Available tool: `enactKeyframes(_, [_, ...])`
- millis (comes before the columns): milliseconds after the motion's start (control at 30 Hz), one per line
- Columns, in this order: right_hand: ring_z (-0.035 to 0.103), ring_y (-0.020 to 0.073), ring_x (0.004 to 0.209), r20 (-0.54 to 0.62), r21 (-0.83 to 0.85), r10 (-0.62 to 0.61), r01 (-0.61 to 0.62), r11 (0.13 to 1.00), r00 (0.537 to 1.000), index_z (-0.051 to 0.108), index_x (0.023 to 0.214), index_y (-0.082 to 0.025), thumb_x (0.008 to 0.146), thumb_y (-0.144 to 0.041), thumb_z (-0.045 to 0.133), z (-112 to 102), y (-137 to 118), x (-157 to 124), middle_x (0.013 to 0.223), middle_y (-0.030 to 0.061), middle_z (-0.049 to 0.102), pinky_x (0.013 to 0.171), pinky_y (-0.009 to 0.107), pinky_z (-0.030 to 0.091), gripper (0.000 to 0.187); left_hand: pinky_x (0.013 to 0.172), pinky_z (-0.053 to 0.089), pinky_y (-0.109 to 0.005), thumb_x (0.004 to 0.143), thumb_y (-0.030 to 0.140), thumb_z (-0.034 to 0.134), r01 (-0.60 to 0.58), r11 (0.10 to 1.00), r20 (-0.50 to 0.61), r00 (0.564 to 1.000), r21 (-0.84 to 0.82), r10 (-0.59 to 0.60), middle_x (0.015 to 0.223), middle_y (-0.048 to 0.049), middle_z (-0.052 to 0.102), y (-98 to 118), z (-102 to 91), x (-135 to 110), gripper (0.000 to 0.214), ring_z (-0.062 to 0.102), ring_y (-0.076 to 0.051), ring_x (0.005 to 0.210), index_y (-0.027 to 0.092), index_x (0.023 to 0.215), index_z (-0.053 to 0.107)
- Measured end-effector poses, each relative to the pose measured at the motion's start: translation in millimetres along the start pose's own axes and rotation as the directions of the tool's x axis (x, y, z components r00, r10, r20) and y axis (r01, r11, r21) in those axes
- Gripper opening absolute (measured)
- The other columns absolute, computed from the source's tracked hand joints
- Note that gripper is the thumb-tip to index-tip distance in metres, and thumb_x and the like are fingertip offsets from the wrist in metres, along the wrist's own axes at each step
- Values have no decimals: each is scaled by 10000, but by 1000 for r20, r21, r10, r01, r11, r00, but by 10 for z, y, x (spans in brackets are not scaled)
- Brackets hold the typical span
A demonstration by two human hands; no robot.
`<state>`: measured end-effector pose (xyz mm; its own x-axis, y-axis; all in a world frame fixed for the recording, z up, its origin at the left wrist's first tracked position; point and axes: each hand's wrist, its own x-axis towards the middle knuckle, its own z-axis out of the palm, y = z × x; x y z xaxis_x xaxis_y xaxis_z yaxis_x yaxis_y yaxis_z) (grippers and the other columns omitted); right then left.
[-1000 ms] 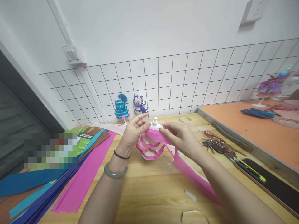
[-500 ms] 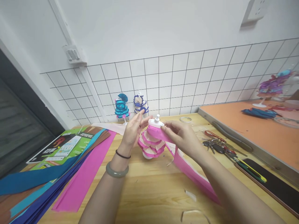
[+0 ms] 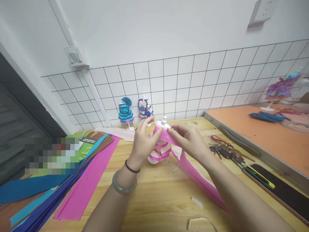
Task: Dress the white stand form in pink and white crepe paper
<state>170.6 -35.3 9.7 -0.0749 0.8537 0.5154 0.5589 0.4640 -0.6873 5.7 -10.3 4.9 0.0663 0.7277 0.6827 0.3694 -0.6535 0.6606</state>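
A small white mannequin stand point(image 3: 163, 123) wearing a ruffled pink and cream paper skirt point(image 3: 161, 151) stands on the wooden table point(image 3: 154, 199). My left hand point(image 3: 145, 141) is closed around its left side, fingers pressing a pink paper strip point(image 3: 193, 174) against the top. My right hand point(image 3: 188, 138) pinches the same strip just right of the mannequin. The strip trails down to the right under my forearm.
Sheets of coloured crepe paper point(image 3: 79, 190) lie fanned at the left. Two finished paper-dress figures point(image 3: 125, 112) stand by the wire grid. Keys point(image 3: 224, 151) and a phone point(image 3: 277, 187) lie to the right, beside an orange board point(image 3: 265, 135). Tape scraps point(image 3: 196, 203) lie near the front.
My left hand has moved right and wrapped closer around the mannequin, now covering more of the skirt. The strip has been drawn tighter across the top. The right hand has barely shifted.
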Motion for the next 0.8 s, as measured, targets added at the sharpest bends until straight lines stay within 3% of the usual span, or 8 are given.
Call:
enactKeyframes(100, [517, 130, 587, -15, -22, -24, 23, 999, 1000, 674, 965, -183, 866, -361, 482, 30, 13, -7, 694, 15, 646, 537, 242, 353, 280, 973, 391, -399, 753, 340, 641, 21, 998, 27, 999, 60, -23, 1188, -75, 574, 34, 22, -31, 482, 515, -211, 1122, 229, 1200, 497])
enactKeyframes(367, [566, 153, 632, 26, -11, -87, 88, 996, 996, 692, 975, -169, 866, -299, 486, 17, -36, -29, 743, 38, 687, 576, 256, 389, 268, 921, 427, -386, 764, 325, 634, 190, 964, 135, 977, -186, -166, 1092, -90, 618, -4, 15, 3, 491, 567, -219, 1042, 217, 1215, 475])
enactKeyframes(567, [592, 175, 692, 66, 31, -83, 81, 996, 994, 691, 987, -169, 885, -308, 449, -4, -74, -45, 733, 41, 678, 621, 267, 426, 297, 942, 414, -393, 730, 315, 673, 222, 928, 159, 971, -300, -181, 1106, -102, 621, -11, -4, 13, 514, 559, -228, 1065, 209, 1199, 492])
enactKeyframes(700, [576, 169, 676, 71, 10, -86, 85, 996, 994, 681, 1046, -177, 881, -306, 454, -22, -92, -34, 748, 44, 675, 611, 264, 416, 309, 945, 414, -409, 722, 318, 681, 244, 918, 158, 966, -314, -202, 1100, -109, 627, -30, -12, 24, 533, 555, -237, 1080, 205, 1206, 490])
enactKeyframes(800, [542, 158, 629, 77, -44, -89, 93, 995, 993, 702, 981, -176, 884, -313, 446, -41, -100, -26, 680, 37, 640, 585, 259, 388, 306, 945, 418, -414, 721, 322, 681, 247, 924, 168, 964, -293, -204, 1105, -113, 627, -38, -26, 40, 523, 548, -243, 1095, 202, 1199, 503])
